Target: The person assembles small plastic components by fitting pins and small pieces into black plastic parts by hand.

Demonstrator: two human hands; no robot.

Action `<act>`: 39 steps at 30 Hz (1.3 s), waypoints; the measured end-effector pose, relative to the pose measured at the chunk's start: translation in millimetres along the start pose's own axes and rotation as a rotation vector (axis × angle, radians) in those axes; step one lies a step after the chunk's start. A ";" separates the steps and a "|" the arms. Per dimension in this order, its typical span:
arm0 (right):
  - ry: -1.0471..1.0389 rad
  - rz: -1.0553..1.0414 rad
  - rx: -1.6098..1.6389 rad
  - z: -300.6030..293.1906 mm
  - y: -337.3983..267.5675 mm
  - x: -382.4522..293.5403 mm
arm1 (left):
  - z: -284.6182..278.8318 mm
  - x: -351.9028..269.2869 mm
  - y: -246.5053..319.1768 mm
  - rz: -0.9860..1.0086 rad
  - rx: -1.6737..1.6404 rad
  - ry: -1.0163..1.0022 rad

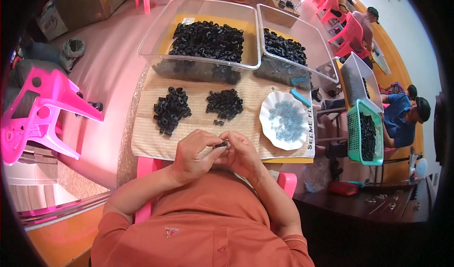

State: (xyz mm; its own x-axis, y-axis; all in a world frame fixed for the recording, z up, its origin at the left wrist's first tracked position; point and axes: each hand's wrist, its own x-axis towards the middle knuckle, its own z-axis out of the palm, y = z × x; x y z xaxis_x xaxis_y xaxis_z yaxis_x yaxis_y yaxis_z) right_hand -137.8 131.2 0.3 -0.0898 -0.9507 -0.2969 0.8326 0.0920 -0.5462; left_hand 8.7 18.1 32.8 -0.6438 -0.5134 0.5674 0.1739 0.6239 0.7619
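Observation:
Close in front of my body, at the towel's near edge, my two hands meet. My left hand (197, 152) grips a small black plastic part (221, 145) between thumb and fingers. The fingertips of my right hand (242, 152) are at the part's other end; whether they hold something small is hidden. Beyond the hands, a pile of larger black parts (171, 109) lies at left on the beige towel (198, 125). A pile of smaller black parts (225, 103) lies right of it. A scalloped white plate (265, 116) at right bears many tiny grey-blue pieces (288, 121).
Two clear plastic bins (251, 59) of black parts stand behind the piles. A teal tool (300, 97) rests against the plate's far rim. At right are a green basket (358, 135) and a co-worker in a blue shirt (400, 116). A pink stool (46, 107) stands left.

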 end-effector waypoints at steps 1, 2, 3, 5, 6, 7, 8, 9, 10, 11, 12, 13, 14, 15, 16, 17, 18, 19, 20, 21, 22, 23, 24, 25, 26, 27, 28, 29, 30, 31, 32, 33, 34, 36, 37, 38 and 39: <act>0.028 -0.015 -0.018 -1.0 0.7 1.5 | -0.9 10.2 4.9 0.046 0.014 0.002; 0.023 -0.026 -0.018 -1.5 0.5 1.8 | -1.7 22.6 10.6 0.093 0.027 0.004; 0.062 -0.017 -0.045 1.1 0.2 2.3 | -3.1 38.0 14.9 0.173 0.061 0.014; 0.075 -0.014 -0.086 -0.3 0.0 2.2 | 2.4 78.8 22.5 0.320 0.078 0.038; 0.066 -0.024 -0.086 -4.0 1.3 3.8 | 5.0 102.0 26.2 0.388 0.116 0.039; 0.009 -0.019 -0.080 -8.3 2.7 4.2 | 9.2 125.6 30.0 0.457 0.148 0.041; -0.050 -0.013 -0.077 -8.9 3.1 4.1 | 15.5 149.8 34.5 0.495 0.144 0.051; -0.052 -0.020 -0.085 -6.1 3.0 3.2 | 24.6 174.2 38.0 0.534 0.140 0.060; -0.063 -0.028 -0.093 -3.0 2.6 1.7 | 33.7 197.9 39.2 0.560 0.177 0.055; -0.031 -0.012 -0.114 -1.8 1.9 1.1 | 45.1 221.3 36.5 0.586 0.211 0.048; 0.000 0.008 -0.134 -0.8 2.2 0.7 | 57.2 242.2 29.2 0.515 0.296 -0.014; 0.017 0.021 -0.149 1.0 3.6 1.9 | 65.0 258.9 17.0 0.436 0.389 -0.068; 0.003 0.022 -0.160 2.1 4.4 3.8 | 71.5 271.6 1.5 0.338 0.413 -0.127; -0.002 0.020 -0.151 0.8 5.9 2.9 | 77.1 278.2 -2.5 0.241 0.429 -0.199; -0.010 0.023 -0.142 -0.2 6.7 3.2 | 79.0 282.9 -8.8 0.203 0.479 -0.235; -0.017 0.028 -0.150 -1.1 6.7 4.9 | 77.7 283.1 -17.6 0.200 0.487 -0.236; -0.012 0.022 -0.131 -5.0 5.8 4.0 | 78.5 278.3 -17.5 0.211 0.422 -0.212; -0.028 0.016 -0.126 -6.4 5.8 3.3 | 75.0 270.9 -17.0 0.216 0.361 -0.188; -0.046 0.013 -0.121 -7.0 5.5 2.9 | 70.0 263.3 -16.9 0.204 0.310 -0.171; -0.054 0.002 -0.132 -1.7 3.0 2.0 | 58.5 254.7 -14.3 0.214 0.277 -0.168; -0.053 -0.017 -0.158 -4.3 4.3 4.1 | 46.8 248.5 -14.5 0.227 0.244 -0.162; -0.052 -0.036 -0.184 -7.0 6.1 5.9 | 35.3 242.2 -19.8 0.232 0.253 -0.149; -0.042 -0.028 -0.207 -6.9 4.8 6.4 | 21.8 235.3 -20.2 0.252 0.295 -0.135; -0.020 -0.011 -0.196 -7.3 3.5 6.3 | 9.6 226.8 -19.8 0.270 0.336 -0.121; 0.002 0.007 -0.187 -6.8 3.1 5.2 | -1.6 216.7 -22.6 0.327 0.362 -0.081; 0.012 0.016 -0.173 -3.2 0.8 3.2 | -13.0 205.6 -24.0 0.378 0.378 -0.053; 0.004 0.032 -0.170 -3.3 1.3 3.6 | -25.5 190.7 -23.6 0.426 0.398 -0.023; -0.007 0.000 -0.192 -3.6 1.8 4.3 | -37.6 175.3 -24.3 0.476 0.444 -0.019; -0.014 -0.033 -0.214 -3.2 3.7 3.6 | -47.5 158.9 -26.5 0.510 0.475 -0.008; -0.036 -0.049 -0.207 -3.3 4.9 4.0 | -55.0 142.6 -30.1 0.545 0.507 0.003; -0.037 -0.037 -0.207 -2.7 5.8 3.4 | -60.2 124.7 -32.9 0.481 0.497 -0.025; -0.048 -0.034 -0.199 -0.5 6.4 3.2 | -67.9 109.2 -36.0 0.439 0.496 -0.064; -0.054 -0.036 -0.192 0.0 6.3 3.5 | -73.9 97.4 -41.8 0.401 0.488 -0.105; -0.049 -0.038 -0.208 -0.4 9.4 3.9 | -87.9 77.1 -58.9 0.332 0.531 -0.155; -0.042 -0.052 -0.220 -1.2 10.7 4.1 | -93.1 69.5 -66.9 0.256 0.523 -0.167; -0.043 -0.044 -0.221 -1.6 10.7 4.3 | -97.3 63.6 -73.0 0.180 0.513 -0.179; -0.053 -0.054 -0.227 -1.3 11.1 4.0 | -101.2 60.2 -75.7 0.173 0.515 -0.178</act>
State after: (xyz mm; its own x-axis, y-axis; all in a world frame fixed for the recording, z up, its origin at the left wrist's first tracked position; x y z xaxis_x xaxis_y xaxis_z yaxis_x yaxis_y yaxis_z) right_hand -129.6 128.8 -7.9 -0.0972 -0.9698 -0.2238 0.6828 0.0986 -0.7239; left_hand 32.2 -119.8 40.9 -0.7618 -0.2991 0.5746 -0.0690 0.9194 0.3871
